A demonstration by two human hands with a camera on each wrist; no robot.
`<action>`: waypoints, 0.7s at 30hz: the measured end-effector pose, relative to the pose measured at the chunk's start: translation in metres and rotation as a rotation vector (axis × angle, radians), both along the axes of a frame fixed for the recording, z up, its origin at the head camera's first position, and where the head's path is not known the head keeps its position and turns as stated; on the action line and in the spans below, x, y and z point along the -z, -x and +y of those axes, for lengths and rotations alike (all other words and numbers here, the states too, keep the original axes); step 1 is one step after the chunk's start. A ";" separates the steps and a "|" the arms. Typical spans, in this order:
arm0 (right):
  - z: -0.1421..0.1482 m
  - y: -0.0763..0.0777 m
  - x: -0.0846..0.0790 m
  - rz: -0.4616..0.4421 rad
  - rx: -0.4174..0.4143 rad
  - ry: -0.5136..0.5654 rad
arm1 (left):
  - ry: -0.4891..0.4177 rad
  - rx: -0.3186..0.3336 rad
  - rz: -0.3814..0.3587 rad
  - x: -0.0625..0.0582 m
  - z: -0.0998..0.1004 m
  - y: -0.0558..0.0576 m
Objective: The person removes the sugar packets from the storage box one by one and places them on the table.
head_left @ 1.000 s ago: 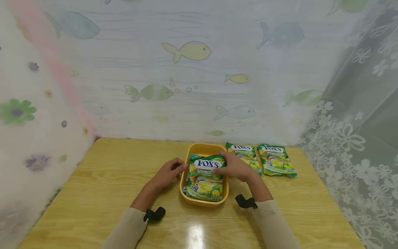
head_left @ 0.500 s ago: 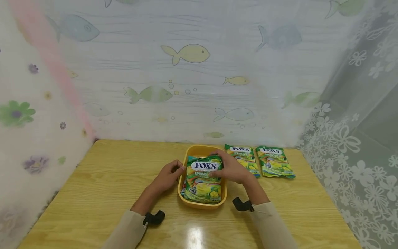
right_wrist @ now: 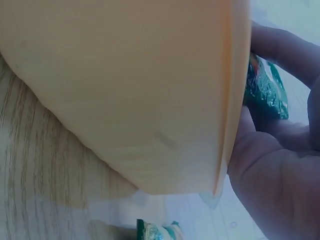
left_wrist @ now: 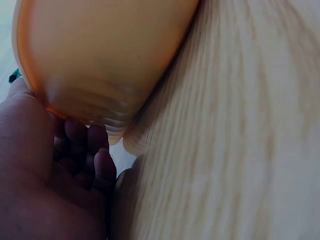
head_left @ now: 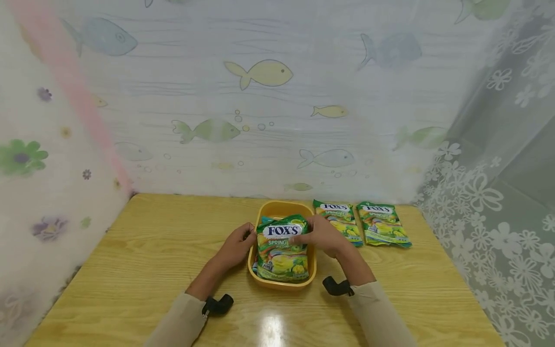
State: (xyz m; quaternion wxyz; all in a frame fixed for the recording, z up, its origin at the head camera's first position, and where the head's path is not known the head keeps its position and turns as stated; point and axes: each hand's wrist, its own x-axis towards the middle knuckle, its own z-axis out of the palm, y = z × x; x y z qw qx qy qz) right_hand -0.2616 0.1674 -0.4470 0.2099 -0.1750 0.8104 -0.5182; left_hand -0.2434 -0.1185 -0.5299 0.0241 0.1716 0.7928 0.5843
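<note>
A green packet of Fox's candy point(head_left: 282, 260) lies over other packets in a yellow-orange plastic container point(head_left: 279, 286). My right hand point(head_left: 327, 237) grips the packet's upper right side, thumb on its front and fingers behind. In the right wrist view, that packet point(right_wrist: 265, 90) shows between fingers and thumb, past the container's rim point(right_wrist: 235, 100). At the container's left side, my left hand point(head_left: 236, 245) pinches the rim. From the left wrist, the hand point(left_wrist: 45, 180) has curled fingers against the outer wall point(left_wrist: 110, 50). Only a blue-green corner point(head_left: 265, 220) of the packets underneath shows clearly.
Two more green candy packets, one nearer point(head_left: 340, 224) and one farther right point(head_left: 383, 226), lie on the wooden table point(head_left: 173, 231) beside the container. A fish-patterned curtain point(head_left: 269, 144) hangs behind the table, with a lacy white curtain point(head_left: 481, 202) at the right.
The held packet has shifted slightly up and left inside the container. My left thumb has drawn back a little at the rim. The two packets on the table stay put.
</note>
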 end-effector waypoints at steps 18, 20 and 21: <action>-0.009 -0.004 0.002 0.089 -0.034 0.014 | -0.036 -0.081 0.033 0.007 0.002 0.002; -0.007 -0.005 0.002 0.097 -0.002 0.004 | -0.041 -0.094 0.041 0.007 0.003 0.002; -0.006 -0.005 0.002 0.101 0.014 -0.003 | -0.039 -0.100 0.041 0.007 0.003 0.002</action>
